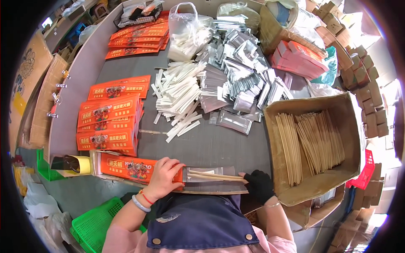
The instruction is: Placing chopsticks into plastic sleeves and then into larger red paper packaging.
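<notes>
Your black-gloved right hand point(259, 187) is pinching the right ends of the slender, pale wooden chopsticks point(223, 176), which are lying left-to-right along the clear plastic sleeve point(216, 170), pointing toward your bare left hand point(165, 177), whose curved fingers are spanning the flat red printed wrapper point(122, 167), grip unclear.

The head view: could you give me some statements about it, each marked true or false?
1. The left hand wears a black glove. False: it is ungloved; the right hand wears one.
2. The right hand holds thin wooden sticks. True.
3. The plastic basket at lower left is blue. False: it is green.
4. The cardboard box on the right holds more sticks. True.
5. The left hand touches that box. False: it touches a red packet.
</notes>
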### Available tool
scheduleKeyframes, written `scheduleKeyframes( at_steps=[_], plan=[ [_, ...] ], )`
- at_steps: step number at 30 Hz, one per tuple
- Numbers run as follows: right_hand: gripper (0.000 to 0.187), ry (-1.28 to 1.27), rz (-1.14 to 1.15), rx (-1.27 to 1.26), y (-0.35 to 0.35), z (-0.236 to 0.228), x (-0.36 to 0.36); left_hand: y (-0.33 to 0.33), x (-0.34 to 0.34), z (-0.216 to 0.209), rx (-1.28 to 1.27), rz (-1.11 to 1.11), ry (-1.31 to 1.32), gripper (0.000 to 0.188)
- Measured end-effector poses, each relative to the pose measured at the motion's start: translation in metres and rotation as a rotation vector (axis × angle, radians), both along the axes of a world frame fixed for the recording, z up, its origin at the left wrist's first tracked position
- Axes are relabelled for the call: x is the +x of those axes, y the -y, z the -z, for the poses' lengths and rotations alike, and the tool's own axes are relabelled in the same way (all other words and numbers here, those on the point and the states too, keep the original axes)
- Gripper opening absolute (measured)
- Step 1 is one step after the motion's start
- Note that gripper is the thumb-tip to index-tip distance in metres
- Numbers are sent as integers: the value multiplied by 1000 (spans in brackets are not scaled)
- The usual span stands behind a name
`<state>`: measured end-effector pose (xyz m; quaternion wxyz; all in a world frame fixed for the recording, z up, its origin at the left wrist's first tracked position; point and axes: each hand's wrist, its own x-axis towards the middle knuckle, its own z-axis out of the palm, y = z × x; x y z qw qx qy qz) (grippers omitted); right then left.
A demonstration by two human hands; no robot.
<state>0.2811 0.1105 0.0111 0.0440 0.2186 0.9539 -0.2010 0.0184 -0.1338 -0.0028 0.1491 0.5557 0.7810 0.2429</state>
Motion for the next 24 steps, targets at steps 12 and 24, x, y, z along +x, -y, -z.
scheduleKeyframes(
  at_steps=[12,24],
  plan=[
    [43,-537,225,-644,65,81,-68,-46,25,9,69,75,-28,71],
    [62,-297,183,1,14,-4,-55,-47,-97,-81,130,145,-357,29]
  ],
)
